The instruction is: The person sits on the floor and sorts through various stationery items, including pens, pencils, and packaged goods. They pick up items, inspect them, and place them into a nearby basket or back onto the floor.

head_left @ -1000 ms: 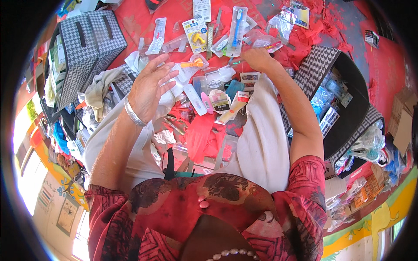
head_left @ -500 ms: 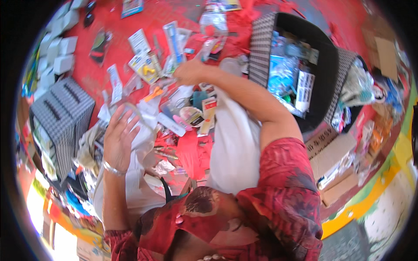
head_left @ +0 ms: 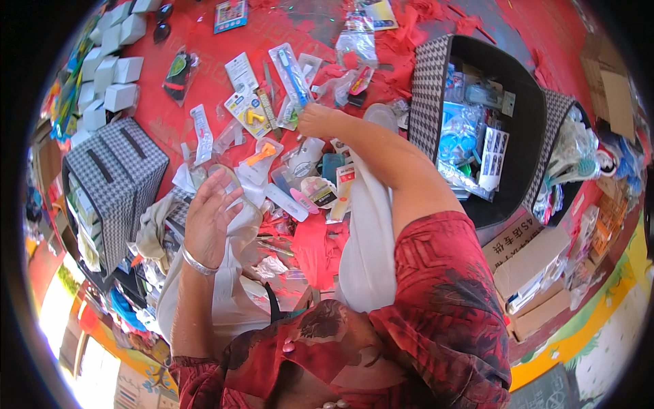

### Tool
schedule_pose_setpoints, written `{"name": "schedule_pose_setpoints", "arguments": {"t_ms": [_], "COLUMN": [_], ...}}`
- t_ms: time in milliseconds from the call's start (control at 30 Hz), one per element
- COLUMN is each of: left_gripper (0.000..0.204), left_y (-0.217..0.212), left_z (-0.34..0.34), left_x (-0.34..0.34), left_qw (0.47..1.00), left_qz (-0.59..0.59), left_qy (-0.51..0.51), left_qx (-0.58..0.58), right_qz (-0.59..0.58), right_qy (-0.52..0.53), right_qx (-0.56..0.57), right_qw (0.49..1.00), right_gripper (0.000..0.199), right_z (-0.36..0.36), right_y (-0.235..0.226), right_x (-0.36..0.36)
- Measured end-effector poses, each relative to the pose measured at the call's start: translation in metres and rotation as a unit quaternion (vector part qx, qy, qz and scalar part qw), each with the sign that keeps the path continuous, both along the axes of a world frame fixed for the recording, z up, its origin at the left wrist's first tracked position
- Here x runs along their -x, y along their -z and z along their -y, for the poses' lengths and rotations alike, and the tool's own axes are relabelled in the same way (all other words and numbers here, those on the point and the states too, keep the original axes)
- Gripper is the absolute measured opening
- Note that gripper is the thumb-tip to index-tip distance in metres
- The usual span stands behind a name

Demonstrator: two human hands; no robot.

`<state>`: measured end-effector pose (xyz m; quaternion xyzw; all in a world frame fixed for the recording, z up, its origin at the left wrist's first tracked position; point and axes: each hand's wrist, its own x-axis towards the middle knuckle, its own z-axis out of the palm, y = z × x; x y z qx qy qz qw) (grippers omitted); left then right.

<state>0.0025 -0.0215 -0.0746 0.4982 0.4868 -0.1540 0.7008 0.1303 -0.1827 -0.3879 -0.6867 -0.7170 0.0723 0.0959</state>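
My left hand (head_left: 208, 221) is raised over my left knee with its fingers spread, holding nothing. Across the pile reaches my right hand (head_left: 320, 123), its fingers curled at the lower end of a clear pack with a long blue item (head_left: 291, 73) inside. What these fingers grip, if anything, is hidden. Left of that hand lie a card with a yellow item (head_left: 251, 113) and a narrow gold-toned strip (head_left: 266, 108). Between my knees are an orange item (head_left: 261, 154) in clear wrap, a pink item (head_left: 304, 200) and a long white pack (head_left: 286, 202).
A black-lined houndstooth box (head_left: 424, 102) full of packaged goods stands on the right. A similar box (head_left: 116, 174) is on the left, below several small white boxes (head_left: 120, 97). Torn cardboard (head_left: 531, 262) lies at lower right. Red sheeting (head_left: 204, 51) covers the floor.
My right hand's extended index finger has folded in, and the hand now sits at the lower end of the blue item's pack. My left hand stays spread. The whole view has shifted slightly.
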Motion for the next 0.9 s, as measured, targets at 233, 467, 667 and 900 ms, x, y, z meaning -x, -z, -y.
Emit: {"name": "schedule_pose_setpoints", "arguments": {"t_ms": [233,467,667,900], "left_gripper": [0.042,0.041,0.039,0.037], "left_y": [-0.001,-0.004,-0.004,-0.003], "left_z": [-0.001,-0.001,0.002,0.004], "left_x": [0.002,-0.002,-0.003,-0.004], "left_qw": [1.000,1.000,1.000,1.000], "left_qz": [0.010,0.009,0.006,0.003], "left_qy": [0.000,0.004,0.001,0.008], "left_qx": [0.007,0.007,0.024,0.028], "right_qz": [-0.016,-0.547,-0.810,-0.837], "right_qy": [0.041,0.434,0.482,0.440], "right_qx": [0.030,-0.025,-0.034,-0.036], "right_qw": [0.999,0.715,0.332,0.323], "right_gripper": [0.010,0.015,0.012,0.015], "right_z": [0.028,0.044,0.052,0.047], "right_y": [-0.017,-0.074,-0.091,-0.096], "right_x": [-0.020,-0.071,-0.089,-0.080]}}
